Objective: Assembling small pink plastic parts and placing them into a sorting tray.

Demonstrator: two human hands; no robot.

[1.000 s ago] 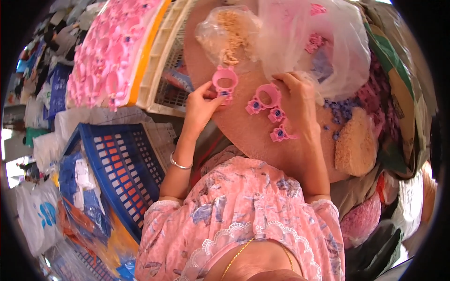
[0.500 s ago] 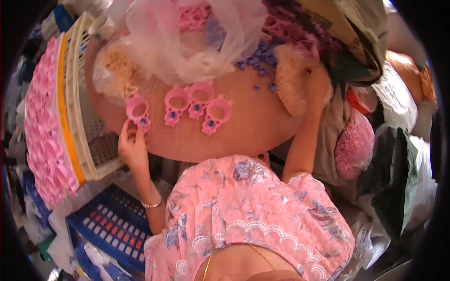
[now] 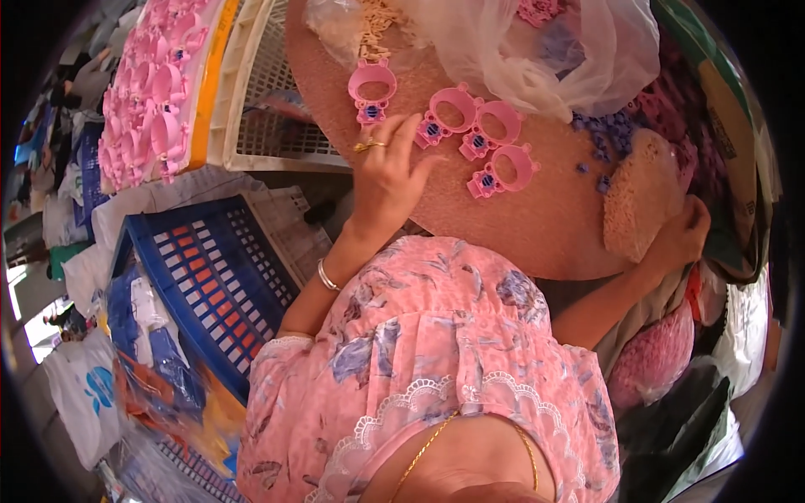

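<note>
Four-part wording aside, several pink plastic rings with small ears and a dark blue insert lie on the brown round table (image 3: pixel 537 243). My left hand (image 3: pixel 390 180) is open, its thumb apart from the fingers. Its fingertips are just below the leftmost pink ring (image 3: pixel 372 88) and beside another pink ring (image 3: pixel 451 113). Farther right lie two more, an upper pink ring (image 3: pixel 496 124) and a lower pink ring (image 3: pixel 510 169). At the table's right edge my right hand (image 3: pixel 681 236) is beside a bag of small tan pieces (image 3: pixel 644 197); its fingers are partly hidden.
Small blue pieces (image 3: pixel 608 134) lie near a translucent plastic bag (image 3: pixel 616 67). Tan pieces (image 3: pixel 377 29) spill at the far left. A cream crate (image 3: pixel 239 92) and many pink rings (image 3: pixel 163 101) stand left of the table, above a blue basket (image 3: pixel 138 243).
The view has swung, so the table now appears farther right. My left hand has come away from the leftmost pink ring. My right hand has moved nearer along the tan bag.
</note>
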